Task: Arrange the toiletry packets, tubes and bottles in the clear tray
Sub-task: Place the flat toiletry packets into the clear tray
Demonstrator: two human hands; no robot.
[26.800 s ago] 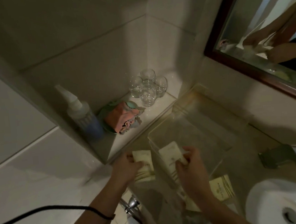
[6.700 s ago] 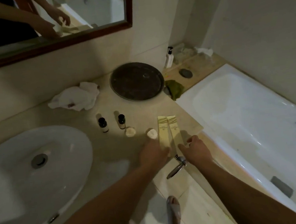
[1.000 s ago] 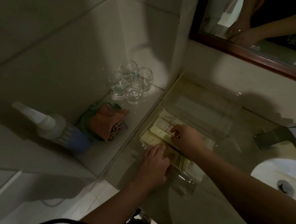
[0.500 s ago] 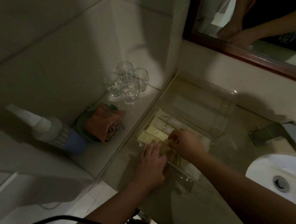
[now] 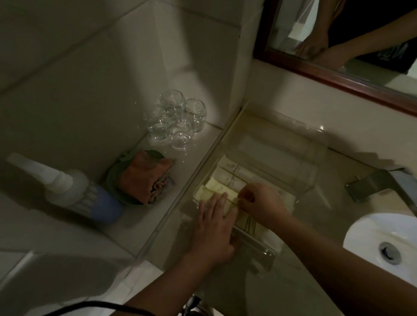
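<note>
Packets (image 5: 217,186) in clear tray (image 5: 303,174): right hand (image 5: 260,203) drew back, now pinches one; left hand (image 5: 216,215) presses flat. Aligning, unfinished.

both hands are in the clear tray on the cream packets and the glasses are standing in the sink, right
Not the sink: the head view shows the glasses on the tiled ledge, left of the clear tray. The left hand and right hand are on the cream packets in it.

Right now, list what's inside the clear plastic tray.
The clear tray holds pale yellow packets side by side; left hand presses them, right hand pinches one. Anything beneath is hidden.
</note>
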